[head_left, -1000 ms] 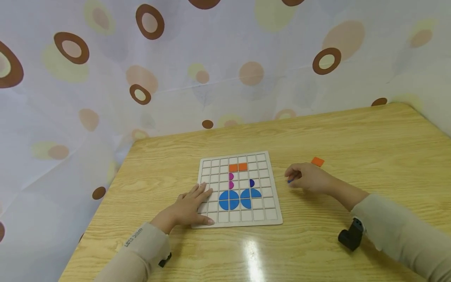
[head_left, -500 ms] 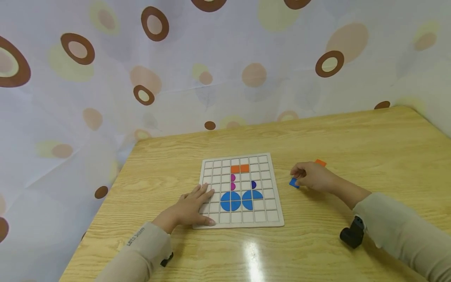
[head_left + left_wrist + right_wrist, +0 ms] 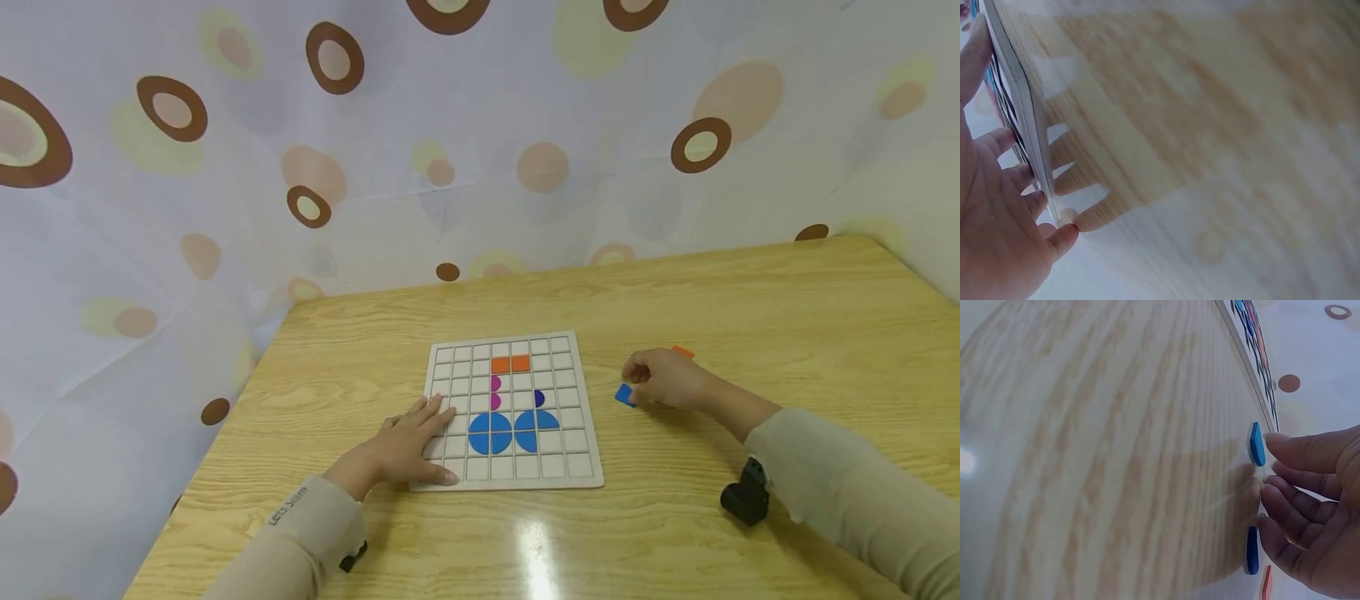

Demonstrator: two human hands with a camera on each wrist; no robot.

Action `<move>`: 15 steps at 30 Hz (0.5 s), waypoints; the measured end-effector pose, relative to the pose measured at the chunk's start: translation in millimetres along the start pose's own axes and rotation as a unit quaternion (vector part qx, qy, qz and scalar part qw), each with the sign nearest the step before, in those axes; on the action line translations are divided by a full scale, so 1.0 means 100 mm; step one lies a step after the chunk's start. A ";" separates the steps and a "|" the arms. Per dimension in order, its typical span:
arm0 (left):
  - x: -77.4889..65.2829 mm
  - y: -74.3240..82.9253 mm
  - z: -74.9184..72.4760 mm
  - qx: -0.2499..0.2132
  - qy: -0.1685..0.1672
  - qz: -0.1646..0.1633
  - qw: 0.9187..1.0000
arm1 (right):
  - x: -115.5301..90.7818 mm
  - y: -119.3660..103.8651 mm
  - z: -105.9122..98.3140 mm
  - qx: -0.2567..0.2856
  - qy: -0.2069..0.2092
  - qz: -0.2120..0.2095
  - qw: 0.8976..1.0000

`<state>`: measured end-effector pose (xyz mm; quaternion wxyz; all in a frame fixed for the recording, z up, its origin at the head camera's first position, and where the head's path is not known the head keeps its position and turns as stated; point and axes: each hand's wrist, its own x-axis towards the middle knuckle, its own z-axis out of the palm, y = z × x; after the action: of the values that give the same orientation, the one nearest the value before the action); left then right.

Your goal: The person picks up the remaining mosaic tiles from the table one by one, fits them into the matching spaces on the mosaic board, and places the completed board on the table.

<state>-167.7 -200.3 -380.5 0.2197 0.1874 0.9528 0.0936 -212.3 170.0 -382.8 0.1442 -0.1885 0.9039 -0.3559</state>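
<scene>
A white gridded board lies on the wooden table. My left hand rests spread on the board's left edge, and in the left wrist view that hand has its fingertips along the rim. Right of the board, a bright blue piece lies flat on the table. My right hand is just beside it, fingers loosely bent. In the right wrist view the thumb tip is right at the blue piece. A darker blue piece lies under the other fingers, hidden in the head view.
On the board sit orange squares, magenta half-discs, a dark blue half-disc and several blue quarter-circles. Another orange piece is partly behind the right hand. A patterned curtain hangs behind the table.
The bright blue piece, mostly covered by the right fingers a second ago, now lies flat and shows more. The right hand shifted slightly right. The left hand stayed on the board.
</scene>
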 end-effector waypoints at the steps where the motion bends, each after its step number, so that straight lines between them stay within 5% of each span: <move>1: 0.00 0.00 0.00 0.000 0.000 -0.001 1.000 | 0.01 0.00 0.01 -0.003 -0.001 0.001 1.000; 15: 0.00 0.00 0.01 0.003 0.000 0.003 1.000 | 0.03 -0.02 0.04 -0.089 0.014 0.007 0.996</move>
<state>-167.2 -200.6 -380.9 0.2188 0.1904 0.9526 0.0916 -212.8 164.8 -384.4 0.1161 -0.1895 0.9352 -0.2756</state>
